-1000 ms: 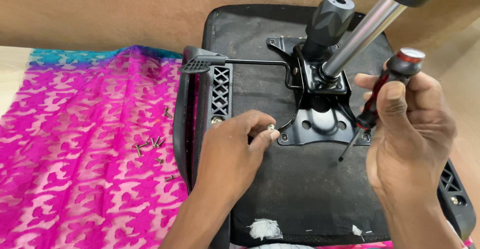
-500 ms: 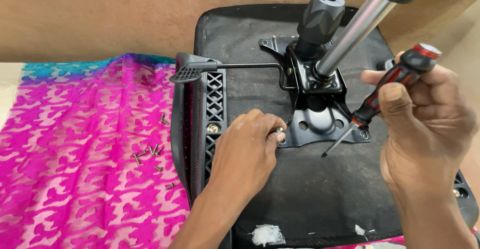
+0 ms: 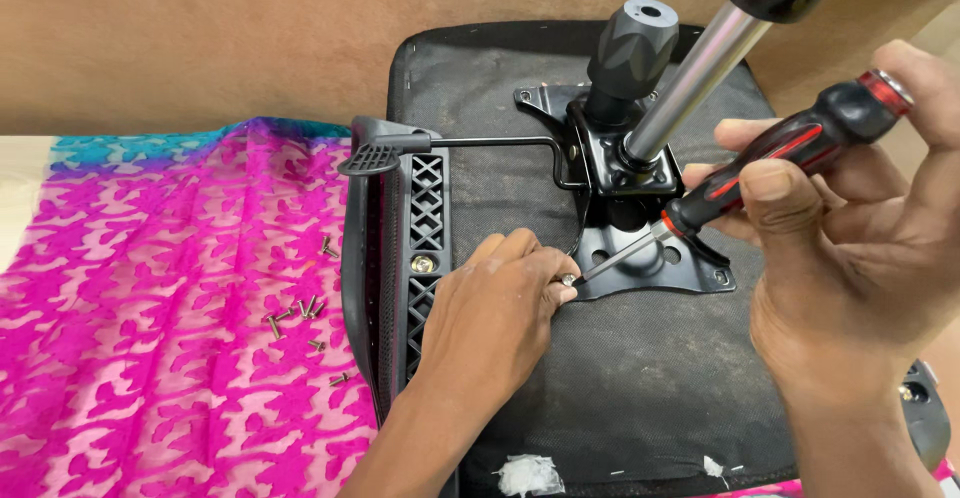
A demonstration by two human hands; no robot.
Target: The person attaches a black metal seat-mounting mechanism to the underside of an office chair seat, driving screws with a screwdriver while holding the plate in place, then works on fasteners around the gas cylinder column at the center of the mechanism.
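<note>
On the upturned black fabric seat base (image 3: 640, 388), the left hand (image 3: 495, 323) pinches a small silver screw (image 3: 567, 280) at the black metal plate's (image 3: 650, 258) near-left corner. The right hand (image 3: 850, 248) grips a red-and-black-handled screwdriver (image 3: 790, 153), tip at that screw.

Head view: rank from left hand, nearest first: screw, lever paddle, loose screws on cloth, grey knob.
1. screw: at the left hand's fingertips, touching.
2. loose screws: left, on the pink cloth.
3. lever paddle: up-left; too close to rank against the loose screws.
4. grey knob: top, farthest.
</note>
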